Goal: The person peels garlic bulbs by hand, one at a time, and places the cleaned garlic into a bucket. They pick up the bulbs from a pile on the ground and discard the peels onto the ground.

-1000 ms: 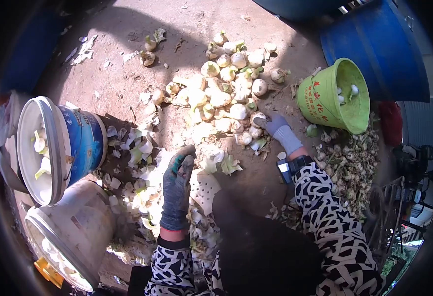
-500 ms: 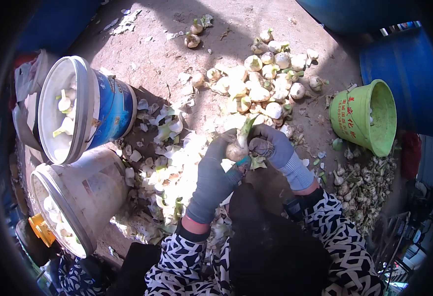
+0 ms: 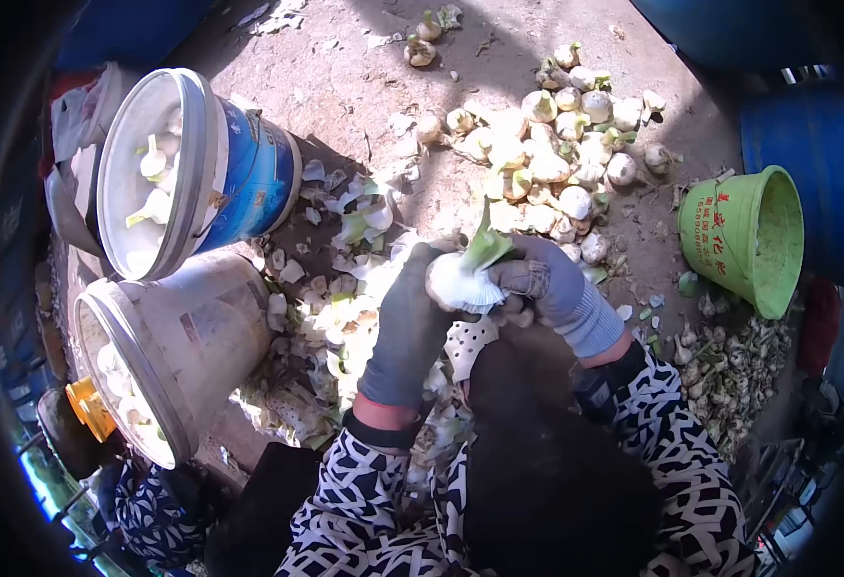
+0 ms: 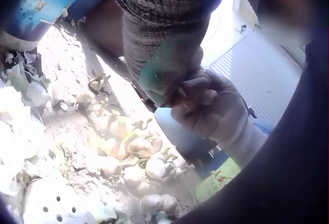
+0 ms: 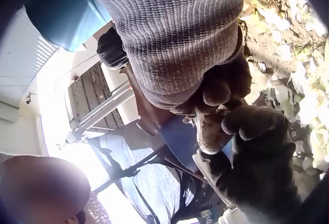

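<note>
Ground: strewn with peelings at left
Green bucket: set at right
Bulb: clamped by curled fingers of left hand and right hand
Ribbed panel: shown by wrist views only

Gloved left hand beside right hand, bulbs on ground, blue bucket

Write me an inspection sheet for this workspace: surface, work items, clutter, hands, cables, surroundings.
Surface: rough ground, part sunlit, part shaded.
Work items: pale bulb with green stem, in hand; heap of bulbs beyond.
Clutter: loose peelings left of the heap.
Hands: gloved left hand grips the bulb; gloved right hand pinches it.
Cables: nothing seen by the hands; thin background lines unclear.
Surroundings: blue-and-white bucket and whitish bucket left, green bucket right.
</note>
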A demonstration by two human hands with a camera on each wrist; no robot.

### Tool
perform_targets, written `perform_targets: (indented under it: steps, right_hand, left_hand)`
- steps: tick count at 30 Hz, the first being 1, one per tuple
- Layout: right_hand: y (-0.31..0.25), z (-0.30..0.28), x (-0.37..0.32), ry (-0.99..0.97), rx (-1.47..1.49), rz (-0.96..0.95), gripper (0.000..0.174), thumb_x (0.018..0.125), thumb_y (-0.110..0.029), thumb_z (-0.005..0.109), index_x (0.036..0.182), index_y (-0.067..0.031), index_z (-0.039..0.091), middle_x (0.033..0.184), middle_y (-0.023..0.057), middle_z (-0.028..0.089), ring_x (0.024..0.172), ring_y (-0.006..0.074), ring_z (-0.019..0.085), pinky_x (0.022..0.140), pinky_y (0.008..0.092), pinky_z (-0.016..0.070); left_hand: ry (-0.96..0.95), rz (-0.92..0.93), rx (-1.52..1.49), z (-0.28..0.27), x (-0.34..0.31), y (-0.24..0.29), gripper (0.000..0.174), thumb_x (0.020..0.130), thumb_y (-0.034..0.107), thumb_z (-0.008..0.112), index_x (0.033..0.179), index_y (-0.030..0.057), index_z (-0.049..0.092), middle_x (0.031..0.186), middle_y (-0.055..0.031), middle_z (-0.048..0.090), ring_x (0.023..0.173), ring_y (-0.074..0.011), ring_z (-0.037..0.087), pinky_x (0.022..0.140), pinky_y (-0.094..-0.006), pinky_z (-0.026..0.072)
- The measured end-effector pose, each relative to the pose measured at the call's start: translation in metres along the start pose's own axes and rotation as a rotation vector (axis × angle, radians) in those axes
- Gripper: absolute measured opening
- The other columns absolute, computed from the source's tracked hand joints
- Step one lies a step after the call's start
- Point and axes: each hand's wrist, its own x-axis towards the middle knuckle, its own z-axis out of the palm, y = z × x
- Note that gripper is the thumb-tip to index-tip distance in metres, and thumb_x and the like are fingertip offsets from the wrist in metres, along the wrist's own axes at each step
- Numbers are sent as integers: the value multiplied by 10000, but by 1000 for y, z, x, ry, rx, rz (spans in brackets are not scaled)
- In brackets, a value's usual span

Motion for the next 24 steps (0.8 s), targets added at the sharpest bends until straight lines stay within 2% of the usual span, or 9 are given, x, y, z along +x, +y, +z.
perform_targets:
  steps: [2, 4, 6, 12, 15, 16, 18, 22, 24]
  right_hand:
    - [7, 7, 7, -206, 309, 32, 285, 919, -138, 586, 1139, 44, 586, 745, 56, 612, 468, 54, 486, 413, 210, 390]
    - [17, 4, 21, -295, 396, 22, 320, 914, -140, 578, 1145, 81, 566, 821, 104, 646, 456, 72, 517, 378, 215, 383]
    - [14, 21, 26, -227, 468, 6, 312, 921, -154, 567, 1119, 88, 572, 773, 95, 642, 447, 85, 531, 368, 217, 392]
    - [25, 39, 29, -382, 440, 45, 269, 942, -153, 530, 1073, 74, 587, 645, 90, 589, 412, 124, 509, 400, 266, 438]
    - [30, 23, 37, -528, 553, 32, 328, 921, -246, 567, 1013, 69, 580, 652, 102, 574, 384, 142, 474, 420, 301, 474]
    - [31, 21, 34, -401, 655, 44, 372, 910, -277, 575, 1002, 84, 569, 651, 123, 580, 392, 163, 509, 368, 283, 452]
    - [28, 13, 23, -395, 522, 58, 393, 907, -278, 575, 1032, 95, 554, 668, 145, 595, 426, 186, 561, 317, 261, 423]
    - [32, -1, 1, -362, 534, 57, 361, 925, -237, 551, 1040, 105, 536, 676, 190, 605, 389, 189, 535, 280, 248, 363]
    - [35, -10, -5, -359, 664, -59, 341, 919, -198, 563, 1041, 118, 519, 674, 223, 607, 363, 188, 515, 269, 257, 336]
  left_hand:
    - [-12, -148, 79, -2, 2, -17, 250, 877, 95, 565, 1116, 20, 570, 980, -140, 620, 923, -290, 636, 740, -382, 519]
    - [268, 199, 426, 0, 8, -50, 185, 936, 73, 467, 1059, -7, 581, 942, -156, 639, 849, -284, 639, 713, -371, 507]
    - [314, -261, -203, -14, 7, -25, 201, 986, 98, 431, 1042, -22, 583, 978, -139, 643, 847, -237, 640, 711, -336, 508]
    - [338, -282, -483, -10, -25, 14, 257, 969, 156, 538, 1165, -12, 547, 1023, -85, 616, 904, -153, 609, 805, -298, 511]
    - [119, 79, 297, -27, -21, -12, 476, 781, 13, 631, 1243, -12, 516, 1101, -193, 613, 997, -324, 613, 870, -374, 485]
    - [127, -5, -36, -31, -22, -11, 437, 779, -39, 607, 1209, -21, 530, 1095, -190, 631, 991, -305, 631, 833, -358, 501]
    - [-50, -64, -43, -58, -9, 14, 338, 806, -69, 583, 1139, -12, 560, 1112, -175, 650, 1026, -293, 637, 839, -346, 511]
    - [89, -145, -652, -46, -15, -10, 213, 891, 68, 574, 1100, 48, 611, 1124, -130, 662, 1155, -296, 579, 972, -426, 464]
    - [170, -238, -1866, -48, -13, -19, 237, 957, 245, 507, 1109, 119, 640, 1172, -98, 650, 1273, -305, 483, 1096, -545, 322]
